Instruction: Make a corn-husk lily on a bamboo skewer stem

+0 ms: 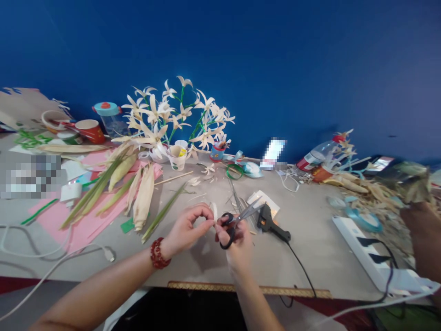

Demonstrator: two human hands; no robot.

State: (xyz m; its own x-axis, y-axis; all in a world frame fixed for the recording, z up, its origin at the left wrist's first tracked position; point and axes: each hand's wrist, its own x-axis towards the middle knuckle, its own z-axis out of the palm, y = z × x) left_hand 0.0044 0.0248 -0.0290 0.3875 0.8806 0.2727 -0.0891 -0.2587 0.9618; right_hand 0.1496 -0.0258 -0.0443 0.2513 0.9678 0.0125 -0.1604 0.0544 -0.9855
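My left hand [188,226], with a red bead bracelet at the wrist, pinches a small pale strip of corn husk [214,211] between thumb and fingers. My right hand [237,239] is closed through the black handles of a pair of scissors [241,218]; the blades point up and right, away from the strip. Both hands hover close together over the grey table [310,257], near its front edge. A black glue gun [272,224] lies just right of the scissors.
Corn husks [143,195] and green stalks lie on pink paper [86,225] at the left. A bouquet of husk flowers [172,115] stands at the back with cups and jars. A white power strip [372,259] and another person's arm [423,239] are at the right.
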